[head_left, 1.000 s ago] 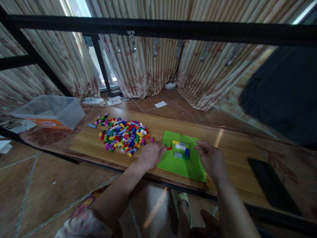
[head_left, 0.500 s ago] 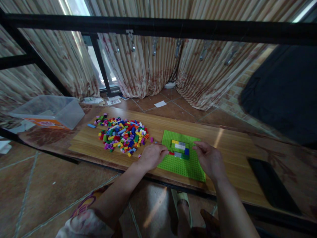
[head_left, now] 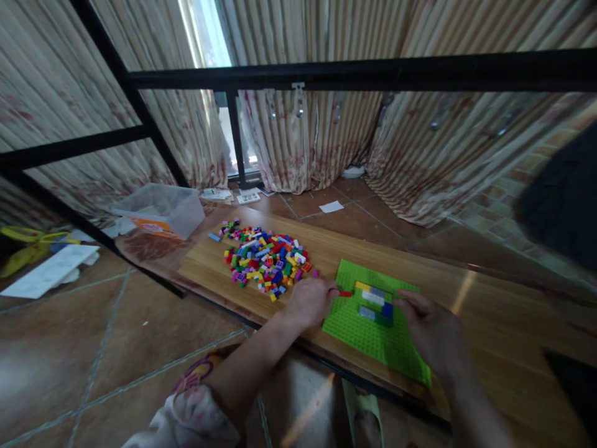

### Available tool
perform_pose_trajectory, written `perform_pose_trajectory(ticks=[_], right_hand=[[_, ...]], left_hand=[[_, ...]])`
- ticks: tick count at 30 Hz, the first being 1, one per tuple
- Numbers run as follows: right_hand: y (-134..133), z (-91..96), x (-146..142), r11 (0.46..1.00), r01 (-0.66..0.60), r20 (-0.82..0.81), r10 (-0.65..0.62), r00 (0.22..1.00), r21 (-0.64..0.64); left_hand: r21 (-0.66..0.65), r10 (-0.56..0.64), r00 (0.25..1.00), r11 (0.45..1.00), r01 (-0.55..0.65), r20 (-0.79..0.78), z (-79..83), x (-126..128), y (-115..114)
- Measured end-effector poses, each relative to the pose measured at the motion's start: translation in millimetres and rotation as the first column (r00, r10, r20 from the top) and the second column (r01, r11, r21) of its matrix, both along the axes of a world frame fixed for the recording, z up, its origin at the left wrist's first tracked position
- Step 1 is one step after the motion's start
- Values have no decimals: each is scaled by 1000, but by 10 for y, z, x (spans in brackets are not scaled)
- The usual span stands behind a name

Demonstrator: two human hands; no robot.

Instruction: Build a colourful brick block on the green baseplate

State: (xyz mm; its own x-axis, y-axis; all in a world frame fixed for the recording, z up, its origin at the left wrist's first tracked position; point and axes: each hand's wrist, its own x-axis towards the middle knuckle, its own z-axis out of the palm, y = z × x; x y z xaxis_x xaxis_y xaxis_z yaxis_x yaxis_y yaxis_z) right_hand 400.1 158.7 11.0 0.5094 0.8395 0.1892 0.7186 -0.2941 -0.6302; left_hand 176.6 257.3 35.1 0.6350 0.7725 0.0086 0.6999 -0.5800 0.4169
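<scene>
My left hand (head_left: 311, 303) pinches a red brick (head_left: 345, 294) over the left part of a green baseplate (head_left: 354, 336). My right hand (head_left: 429, 317) is at the plate's right side, its thumb and forefinger closed together; whatever may be between them is hidden. Between the hands, a block of joined bricks sits on the plate: a yellow brick (head_left: 362, 285), a white brick (head_left: 373, 298), a blue brick (head_left: 387, 310) and a grey brick (head_left: 366, 312), with dark green along the edge. The red brick is apart from this block.
A heap of loose coloured bricks (head_left: 268, 255) lies left of the plate on a wooden board (head_left: 200, 264). Beyond it stands a clear plastic bin (head_left: 186, 214). A dark flat object (head_left: 571, 386) lies at the right. A black metal rail (head_left: 326, 76) crosses behind the table.
The view has swung left, so everything appears further right. My left hand has drawn the red brick away from the grey brick, leftward and back. My right hand stays beside the block.
</scene>
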Motion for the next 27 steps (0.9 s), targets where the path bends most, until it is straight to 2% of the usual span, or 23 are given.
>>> perform_pose_trajectory(ticks=[6, 11, 18, 21, 27], right_hand=[[91, -44, -104, 999, -52, 8, 52, 999, 17], [155, -94, -178, 998, -69, -25, 69, 997, 2], [209, -149, -244, 996, -93, -47, 93, 995, 11], [223, -147, -263, 994, -110, -47, 110, 993, -8], [235, -137, -298, 992, -127, -68, 127, 990, 11]], left_hand=[[72, 215, 976, 974, -213, -20, 18, -196, 108], [50, 287, 957, 957, -285, -35, 20, -307, 138], [146, 458, 889, 881, -451, -23, 102, -685, 337], [162, 475, 878, 872, -462, -50, 70, -779, 388], [147, 423, 902, 901, -408, -91, -10, -771, 428]])
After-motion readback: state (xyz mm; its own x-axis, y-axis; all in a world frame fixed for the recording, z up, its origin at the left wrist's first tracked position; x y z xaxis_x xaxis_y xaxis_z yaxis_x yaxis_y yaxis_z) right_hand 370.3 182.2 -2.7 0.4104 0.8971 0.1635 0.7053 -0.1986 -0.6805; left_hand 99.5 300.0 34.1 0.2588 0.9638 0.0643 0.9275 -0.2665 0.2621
